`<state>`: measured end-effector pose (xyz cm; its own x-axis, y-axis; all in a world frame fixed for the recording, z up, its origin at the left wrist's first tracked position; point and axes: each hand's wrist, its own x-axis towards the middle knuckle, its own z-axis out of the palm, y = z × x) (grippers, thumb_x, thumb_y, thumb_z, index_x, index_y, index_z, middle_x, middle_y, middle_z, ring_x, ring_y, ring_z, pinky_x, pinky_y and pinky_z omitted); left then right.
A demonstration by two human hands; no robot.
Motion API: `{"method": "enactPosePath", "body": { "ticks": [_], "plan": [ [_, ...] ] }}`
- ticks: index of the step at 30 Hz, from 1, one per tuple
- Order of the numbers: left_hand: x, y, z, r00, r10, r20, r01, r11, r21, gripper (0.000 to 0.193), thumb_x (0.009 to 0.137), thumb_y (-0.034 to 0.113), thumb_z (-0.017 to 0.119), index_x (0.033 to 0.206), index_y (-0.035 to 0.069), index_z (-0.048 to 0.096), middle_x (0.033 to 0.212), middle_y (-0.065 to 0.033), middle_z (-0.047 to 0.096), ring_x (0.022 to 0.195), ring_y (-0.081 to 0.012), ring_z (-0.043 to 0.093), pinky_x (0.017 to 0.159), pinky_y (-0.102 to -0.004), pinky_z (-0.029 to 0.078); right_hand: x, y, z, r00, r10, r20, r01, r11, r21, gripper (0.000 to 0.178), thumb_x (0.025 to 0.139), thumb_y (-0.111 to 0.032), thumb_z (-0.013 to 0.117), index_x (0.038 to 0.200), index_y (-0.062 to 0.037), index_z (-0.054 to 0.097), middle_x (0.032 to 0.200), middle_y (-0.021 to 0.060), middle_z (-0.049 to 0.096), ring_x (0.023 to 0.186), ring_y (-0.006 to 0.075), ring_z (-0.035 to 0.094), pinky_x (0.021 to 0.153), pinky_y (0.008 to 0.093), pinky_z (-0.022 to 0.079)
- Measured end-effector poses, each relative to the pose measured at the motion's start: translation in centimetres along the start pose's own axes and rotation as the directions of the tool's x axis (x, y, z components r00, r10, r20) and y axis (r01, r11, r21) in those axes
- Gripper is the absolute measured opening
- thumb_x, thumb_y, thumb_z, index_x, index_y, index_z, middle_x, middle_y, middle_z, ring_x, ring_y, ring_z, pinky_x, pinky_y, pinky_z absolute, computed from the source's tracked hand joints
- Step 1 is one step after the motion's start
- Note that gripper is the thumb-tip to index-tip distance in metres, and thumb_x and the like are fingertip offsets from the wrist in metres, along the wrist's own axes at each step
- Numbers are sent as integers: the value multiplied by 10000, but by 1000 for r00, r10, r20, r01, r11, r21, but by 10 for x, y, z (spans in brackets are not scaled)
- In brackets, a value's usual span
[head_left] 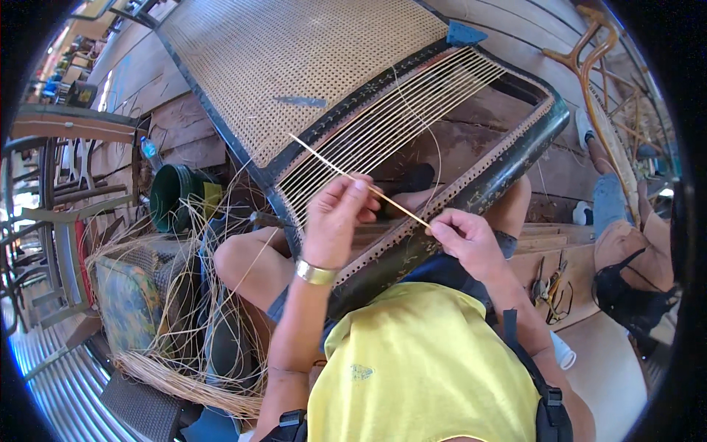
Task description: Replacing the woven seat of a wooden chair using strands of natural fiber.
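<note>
Between my two hands runs a thin stick-like piece [401, 208], pale at its far left end and browner toward the right; it may be cane. My left hand [336, 215] pinches its middle between thumb and fingers. At its near right end, the fingertips of my right hand [465, 237] are closed on it. Below it, across my lap, lies a dark chair frame [508, 171] with a row of small holes along its edge. Parallel cane strands [390, 121] stretch over its opening, and one loose strand curves above them. Beyond is a finished woven cane panel [294, 59].
A flat grey blade-like piece [300, 101] and a blue block [465, 34] lie on the chair. Left are a green bucket [171, 197] and tangled cane strips [195, 376]. Pliers [546, 286] rest on a board at right. Another person's leg [615, 250] is at far right.
</note>
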<state>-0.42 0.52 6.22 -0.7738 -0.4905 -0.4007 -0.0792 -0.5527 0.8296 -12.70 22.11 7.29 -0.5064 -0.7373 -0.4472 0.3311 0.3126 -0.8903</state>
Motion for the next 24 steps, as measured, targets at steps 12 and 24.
{"method": "enactPosePath", "body": {
  "ticks": [12, 24],
  "plan": [
    [48, 93, -168, 918, 199, -344, -250, 962, -110, 122, 945, 140, 677, 1049, 76, 670, 875, -42, 701, 748, -124, 658, 629, -272, 543, -36, -4, -68, 996, 31, -83, -33, 999, -21, 125, 919, -156, 656, 868, -44, 635, 666, -80, 485, 577, 13, 395, 524, 191, 278],
    [66, 110, -285, 831, 212, -514, -353, 916, -193, 53, 947, 102, 646, 993, 121, 630, 911, -76, 708, 739, -152, 651, 634, -312, 538, -53, 26, -207, 949, 105, -296, -174, 961, -215, 117, 911, -148, 646, 827, -72, 618, 647, -101, 455, 541, 1, 353, 487, 203, 234]
  ]
}}
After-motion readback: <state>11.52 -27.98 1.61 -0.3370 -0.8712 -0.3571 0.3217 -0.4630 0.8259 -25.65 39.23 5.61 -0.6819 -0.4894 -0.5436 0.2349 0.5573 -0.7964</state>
